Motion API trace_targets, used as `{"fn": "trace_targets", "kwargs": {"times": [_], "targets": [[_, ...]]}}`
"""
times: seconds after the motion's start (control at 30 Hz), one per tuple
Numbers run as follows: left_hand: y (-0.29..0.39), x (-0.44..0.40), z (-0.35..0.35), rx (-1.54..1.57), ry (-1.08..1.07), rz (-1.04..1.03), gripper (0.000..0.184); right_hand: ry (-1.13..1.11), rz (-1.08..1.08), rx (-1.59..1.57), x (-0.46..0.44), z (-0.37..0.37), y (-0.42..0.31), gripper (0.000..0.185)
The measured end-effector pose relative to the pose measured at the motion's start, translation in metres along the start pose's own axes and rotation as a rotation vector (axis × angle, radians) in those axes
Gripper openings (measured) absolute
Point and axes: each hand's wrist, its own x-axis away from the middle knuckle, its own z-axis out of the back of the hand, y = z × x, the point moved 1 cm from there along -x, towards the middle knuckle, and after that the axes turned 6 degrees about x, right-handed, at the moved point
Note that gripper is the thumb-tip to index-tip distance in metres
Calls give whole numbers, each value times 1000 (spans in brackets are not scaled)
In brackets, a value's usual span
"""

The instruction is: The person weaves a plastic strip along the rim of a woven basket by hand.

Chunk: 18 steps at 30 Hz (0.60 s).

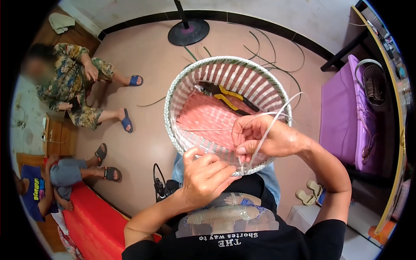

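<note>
A round woven basket (168,113) with a white and green braided rim and a pink woven bottom rests at my lap. Inside it lie pliers with yellow and black handles (232,93). My left hand (206,173) is on the near rim, its fingers bent and pressed against the edge. Over the near right rim, my right hand (260,136) pinches a thin pale strip (271,125), which loops up past the basket's right side. Some strip ends stand at the rim between both hands.
Two seated people (71,86) (56,182) are at the left, by a red-covered seat (93,221). A black round stand base (188,32) and loose green strips (299,89) lie beyond the basket. A purple bin (342,117) stands right, near beige slippers (305,197).
</note>
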Motion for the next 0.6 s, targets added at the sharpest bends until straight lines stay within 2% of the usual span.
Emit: {"fn": "trace_targets", "kwargs": {"times": [0.1,0.4,0.5,0.6], "targets": [[1,6,-1,-27,-10,-11,25,63,72,7,2,-7,4,9],[2,18,-5,-64,-19,-48,32,-59,18,-6,6,-19,18,9],[3,24,-8,-94,-25,-76,32,-64,29,57,9,-20,22,8],[2,31,-9,-132,-24,-118,30,-8,2,-27,15,-27,24,7]]}}
